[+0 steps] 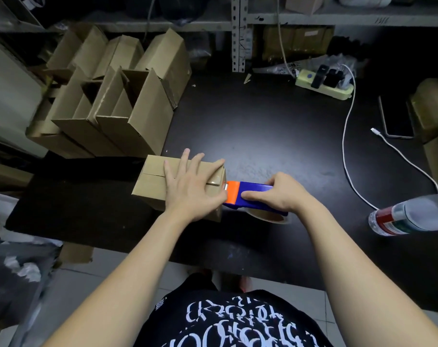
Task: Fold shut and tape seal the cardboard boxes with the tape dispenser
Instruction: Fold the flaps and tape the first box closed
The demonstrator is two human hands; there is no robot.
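Observation:
A small cardboard box (151, 182) with its flaps folded shut lies on the black table (263, 136) near its front edge. My left hand (191, 186) presses flat on the box top, fingers spread. My right hand (279, 194) grips a blue and orange tape dispenser (243, 194). The dispenser's orange toothed end touches the box's right edge at the flap seam. Its brown tape roll (270, 216) shows under my right hand.
Several open cardboard boxes (112, 101) are stacked at the back left. A power strip (323, 85) with plugs and a white cable (348, 136) lie at the back right. A plastic bottle (408, 216) lies at the right edge. Shelving stands behind the table.

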